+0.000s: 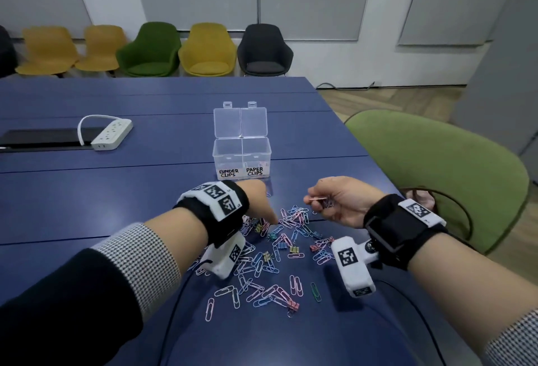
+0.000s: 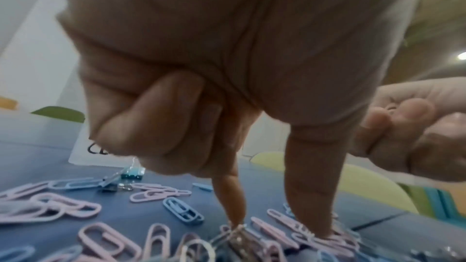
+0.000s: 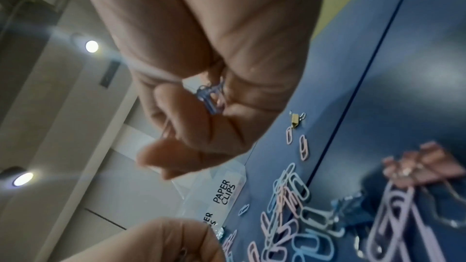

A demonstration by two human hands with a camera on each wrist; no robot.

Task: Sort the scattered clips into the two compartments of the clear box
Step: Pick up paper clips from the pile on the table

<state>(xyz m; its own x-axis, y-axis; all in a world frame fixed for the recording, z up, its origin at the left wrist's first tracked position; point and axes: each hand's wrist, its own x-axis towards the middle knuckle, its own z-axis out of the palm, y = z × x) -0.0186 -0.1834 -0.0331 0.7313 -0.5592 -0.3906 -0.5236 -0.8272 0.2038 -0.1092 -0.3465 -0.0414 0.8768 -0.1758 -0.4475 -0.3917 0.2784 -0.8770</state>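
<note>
Right hand (image 1: 339, 201) clamped on light, slippery paper clips (image 3: 210, 98); left hand (image 1: 259, 202) pinching into pile (image 1: 279, 243), box (image 1: 241, 159) at 12 o'clock.

Item count, head view

One clear box (image 1: 241, 156), two compartments; one power strip (image 1: 112, 134); six chairs (image 1: 207, 49); paper clips uncountable.

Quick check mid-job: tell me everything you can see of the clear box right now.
The clear box looks like transparent plastic and stands upright on the blue table, beyond the scattered clips and apart from both hands. A middle wall splits it into two compartments, each with its own hinged lid standing open at the back. White labels on the front read BINDER CLIPS on the left and PAPER CLIPS on the right. Something pinkish shows faintly in the right compartment; the left one looks empty.
</note>
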